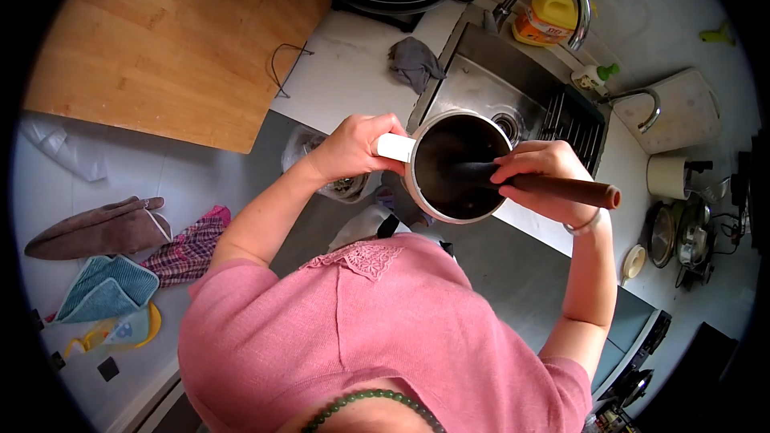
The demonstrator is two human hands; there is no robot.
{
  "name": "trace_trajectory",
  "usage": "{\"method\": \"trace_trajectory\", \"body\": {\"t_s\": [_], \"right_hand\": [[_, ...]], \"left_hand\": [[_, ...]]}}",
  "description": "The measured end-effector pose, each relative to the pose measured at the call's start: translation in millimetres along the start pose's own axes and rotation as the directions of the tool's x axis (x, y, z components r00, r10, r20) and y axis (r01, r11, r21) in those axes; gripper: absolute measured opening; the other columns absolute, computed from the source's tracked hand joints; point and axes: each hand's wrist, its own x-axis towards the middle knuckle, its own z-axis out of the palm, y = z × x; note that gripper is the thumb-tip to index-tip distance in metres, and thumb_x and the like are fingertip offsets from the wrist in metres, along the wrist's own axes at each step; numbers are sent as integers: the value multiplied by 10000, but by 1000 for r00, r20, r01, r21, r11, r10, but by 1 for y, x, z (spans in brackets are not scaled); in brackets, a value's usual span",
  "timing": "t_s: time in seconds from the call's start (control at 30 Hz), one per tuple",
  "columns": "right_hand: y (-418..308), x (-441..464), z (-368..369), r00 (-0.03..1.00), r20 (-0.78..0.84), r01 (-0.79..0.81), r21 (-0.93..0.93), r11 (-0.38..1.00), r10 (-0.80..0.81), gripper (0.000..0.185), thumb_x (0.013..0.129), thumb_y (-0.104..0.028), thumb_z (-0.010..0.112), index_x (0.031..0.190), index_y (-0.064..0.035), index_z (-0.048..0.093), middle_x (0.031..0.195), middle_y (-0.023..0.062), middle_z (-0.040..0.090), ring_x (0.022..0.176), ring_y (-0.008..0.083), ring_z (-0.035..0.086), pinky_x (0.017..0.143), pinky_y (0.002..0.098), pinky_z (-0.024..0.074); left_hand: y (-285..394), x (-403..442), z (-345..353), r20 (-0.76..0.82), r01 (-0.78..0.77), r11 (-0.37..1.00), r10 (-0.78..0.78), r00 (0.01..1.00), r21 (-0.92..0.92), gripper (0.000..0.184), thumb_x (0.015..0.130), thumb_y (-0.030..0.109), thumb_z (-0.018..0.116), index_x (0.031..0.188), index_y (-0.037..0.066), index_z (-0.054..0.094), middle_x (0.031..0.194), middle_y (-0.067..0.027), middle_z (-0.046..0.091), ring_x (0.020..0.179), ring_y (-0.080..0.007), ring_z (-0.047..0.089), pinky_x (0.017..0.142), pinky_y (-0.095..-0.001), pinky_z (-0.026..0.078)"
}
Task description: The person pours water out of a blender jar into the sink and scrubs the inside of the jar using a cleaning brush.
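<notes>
Now, the left hand is gripping a short white handle, its fingers curling snugly round it; that handle is jutting from a deep, round, pale-walled vessel with a dark interior, which is tilting its mouth toward the camera; over on the other side, the right hand is clasping a long utensil with a brown cylindrical handle, fingers and thumb closing about the shaft; its dark grey end is reaching into the vessel, though whether it is touching the bottom I cannot tell; the vessel itself is hanging between the hands, in front of the chest, its rim overlapping the near edge of a rectangular stainless-steel sink in this view; beyond, a curved chrome tap is arching beside a yellow plastic jug; a crumpled grey cloth is lying just left of the basin, on the white countertop.
</notes>
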Motion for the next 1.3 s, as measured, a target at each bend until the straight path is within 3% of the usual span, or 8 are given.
{"method": "trace_trajectory", "body": {"t_s": [0.17, 0.57, 0.73, 0.83, 0.9, 1.03, 1.13, 1.3], "right_hand": [[12, 3, 32, 999, 38, 27, 86, 996, -30, 169, 720, -74, 718, 884, -41, 695, 807, 135, 661, 766, 299, 648, 679, 362, 517], [3, 0, 58, 734, -652, -137, 130, 982, 188, 138, 767, -95, 747, 884, -41, 695, 789, 101, 645, 714, 208, 627, 641, 303, 492], [4, 11, 82, 873, -342, -183, 431, 884, 348, 120, 793, -88, 726, 869, -7, 682, 763, 82, 654, 701, 161, 613, 646, 288, 491], [14, 10, 68, 940, -278, -105, 317, 943, 198, 87, 793, -81, 711, 834, -8, 686, 685, 64, 638, 646, 110, 589, 597, 260, 479], [10, 8, 47, 890, -236, -267, 422, 866, 390, 128, 762, -102, 716, 806, 12, 680, 675, 105, 638, 624, 168, 607, 611, 314, 485], [8, 4, 53, 725, -547, -80, 537, 839, 419, 81, 816, -58, 696, 854, 13, 683, 689, 38, 635, 654, 91, 586, 599, 257, 474], [3, 6, 70, 716, -435, -41, 754, 655, 546, 70, 819, -47, 692, 855, 13, 684, 696, 41, 639, 657, 93, 583, 606, 245, 474], [21, 2, 53, 936, -234, -177, 336, 925, 264, 120, 772, -13, 697, 891, -1, 698, 777, 59, 669, 725, 115, 609, 689, 256, 505]], "left_hand": [[-1, 0, 0, 10, -5, 999, 5, 1000, 35, 377, 653, 141, 872, 903, 42, 608, 806, -67, 676, 741, -168, 659, 655, -288, 495], [-16, -4, -1, 71, 89, 990, -82, 994, -108, 387, 628, 128, 882, 859, 49, 582, 797, -41, 662, 715, -130, 618, 651, -273, 481], [-15, -4, 0, 52, 197, 974, -192, 980, -113, 406, 621, 146, 898, 795, 57, 542, 736, -9, 621, 688, -72, 548, 625, -254, 454], [-20, -5, 2, 14, 141, 989, -141, 990, -48, 404, 622, 140, 899, 796, 56, 544, 743, 1, 622, 707, -52, 542, 631, -242, 453], [-27, -6, 7, 11, 104, 986, -104, 995, -129, 399, 623, 134, 898, 796, 56, 546, 749, 5, 623, 713, -49, 542, 635, -239, 454], [-25, -7, 7, 6, 150, 962, -152, 988, -227, 380, 629, 115, 893, 790, 56, 553, 757, 19, 630, 727, -43, 548, 647, -233, 461], [-22, -5, 6, -5, 144, 981, -145, 989, -127, 371, 633, 110, 890, 781, 55, 554, 750, 22, 631, 729, -40, 552, 644, -233, 465], [-7, 8, 18, -44, 133, 975, -143, 989, -177, 327, 654, 83, 866, 791, 55, 570, 750, 23, 636, 723, -45, 560, 644, -227, 472]]}}
